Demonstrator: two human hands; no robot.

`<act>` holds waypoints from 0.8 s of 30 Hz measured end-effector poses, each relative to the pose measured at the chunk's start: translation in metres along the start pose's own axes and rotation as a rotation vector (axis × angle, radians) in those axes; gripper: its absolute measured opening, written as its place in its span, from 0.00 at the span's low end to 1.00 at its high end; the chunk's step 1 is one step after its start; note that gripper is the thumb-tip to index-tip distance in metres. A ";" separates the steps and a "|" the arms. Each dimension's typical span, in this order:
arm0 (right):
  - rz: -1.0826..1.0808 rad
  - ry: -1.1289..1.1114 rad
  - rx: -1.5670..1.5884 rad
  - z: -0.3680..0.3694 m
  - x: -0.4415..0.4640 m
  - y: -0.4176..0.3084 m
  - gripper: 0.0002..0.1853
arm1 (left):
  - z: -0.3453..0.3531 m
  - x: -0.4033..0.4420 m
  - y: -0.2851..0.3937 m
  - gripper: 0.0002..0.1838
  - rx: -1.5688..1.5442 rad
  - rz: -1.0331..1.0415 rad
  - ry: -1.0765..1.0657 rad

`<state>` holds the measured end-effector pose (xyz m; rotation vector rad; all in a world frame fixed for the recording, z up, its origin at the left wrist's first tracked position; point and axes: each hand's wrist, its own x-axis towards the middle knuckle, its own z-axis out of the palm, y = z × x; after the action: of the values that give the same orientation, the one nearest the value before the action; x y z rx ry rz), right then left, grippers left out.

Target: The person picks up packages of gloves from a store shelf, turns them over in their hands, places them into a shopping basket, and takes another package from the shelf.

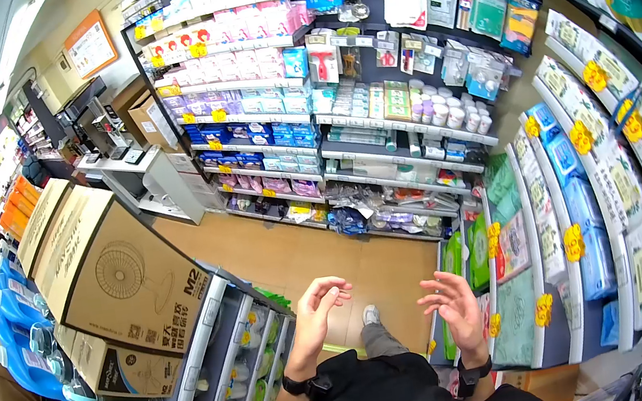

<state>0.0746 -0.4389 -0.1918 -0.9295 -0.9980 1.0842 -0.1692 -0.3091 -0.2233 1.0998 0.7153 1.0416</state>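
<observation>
Both of my hands are raised in front of my dark shirt, above the tan floor. My left hand (321,314) has its fingers bent and apart, with nothing in it; a shelf unit (221,335) stands to its left. On the other side, my right hand (454,306) is spread with the palm turned inward and holds nothing. It is nearest to the shelves with green packages (478,253) on the right. Neither hand appears to touch any goods. Each wrist wears a dark band.
Shelves of boxed and packaged goods (263,66) stand ahead. More shelves with blue packs (583,223) curve along the right. A large cardboard fan box (123,267) tops the left shelf unit. Behind it is a white counter (143,171). My shoe (371,315) is on the floor (262,245).
</observation>
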 end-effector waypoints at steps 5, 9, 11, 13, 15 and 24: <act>-0.003 -0.046 -0.028 -0.020 0.060 -0.002 0.30 | 0.003 0.054 -0.004 0.11 -0.006 0.003 0.035; -0.037 -0.055 -0.019 -0.042 0.115 -0.003 0.29 | 0.010 0.105 0.001 0.12 -0.006 0.048 0.015; -0.048 -0.050 -0.004 -0.052 0.140 -0.002 0.29 | 0.014 0.131 0.004 0.12 -0.002 0.064 0.018; -0.043 -0.067 -0.009 -0.062 0.165 0.000 0.28 | 0.018 0.156 0.005 0.12 0.001 0.082 0.021; -0.049 -0.067 0.000 -0.071 0.186 0.002 0.28 | 0.022 0.179 0.003 0.12 0.014 0.092 0.035; 0.033 -0.112 0.036 -0.102 0.260 0.031 0.26 | 0.022 0.250 -0.012 0.11 0.038 0.059 0.105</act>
<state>0.2059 -0.1911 -0.2038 -0.8663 -1.0539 1.1893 -0.0527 -0.0860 -0.2211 1.1106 0.7927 1.1470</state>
